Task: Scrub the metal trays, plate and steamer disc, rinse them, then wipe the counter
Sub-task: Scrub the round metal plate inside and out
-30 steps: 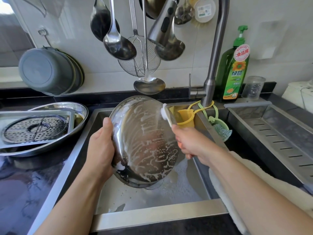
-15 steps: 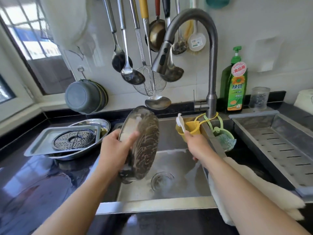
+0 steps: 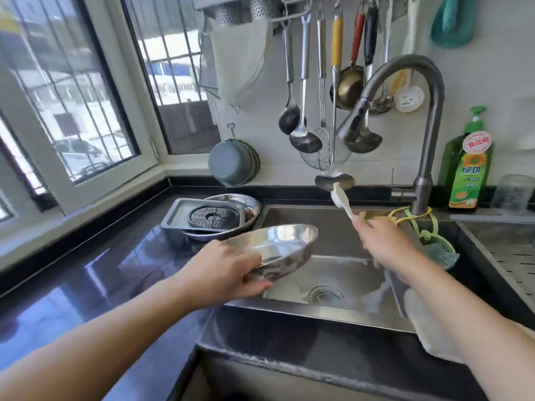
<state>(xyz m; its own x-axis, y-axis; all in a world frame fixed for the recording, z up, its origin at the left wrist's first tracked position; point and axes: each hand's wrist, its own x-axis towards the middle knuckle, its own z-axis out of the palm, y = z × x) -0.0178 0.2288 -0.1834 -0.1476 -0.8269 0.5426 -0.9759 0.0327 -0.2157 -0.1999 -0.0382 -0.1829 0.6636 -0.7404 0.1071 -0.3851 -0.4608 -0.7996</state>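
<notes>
My left hand (image 3: 228, 270) grips the near rim of an oval metal tray (image 3: 278, 244), held almost level over the left edge of the sink (image 3: 333, 273), soap streaks on its underside. My right hand (image 3: 385, 244) holds a white dish brush (image 3: 341, 199) with its head pointing up and away, above the sink and clear of the tray. On the dark counter (image 3: 95, 285) to the left sits a stack: a rectangular metal tray (image 3: 176, 215) with the perforated steamer disc (image 3: 214, 217) in it, resting on another oval tray (image 3: 249, 202).
The faucet (image 3: 405, 82) arches over the sink with no water seen running. Ladles and a strainer (image 3: 324, 157) hang above. A green dish soap bottle (image 3: 469, 169) and a drain rack (image 3: 509, 250) stand right. A white cloth (image 3: 425, 328) drapes over the sink's right front edge.
The oval tray went from upright and facing me to nearly flat and moved left toward the counter. The brush lifted off it and rose. My view pulled back and up.
</notes>
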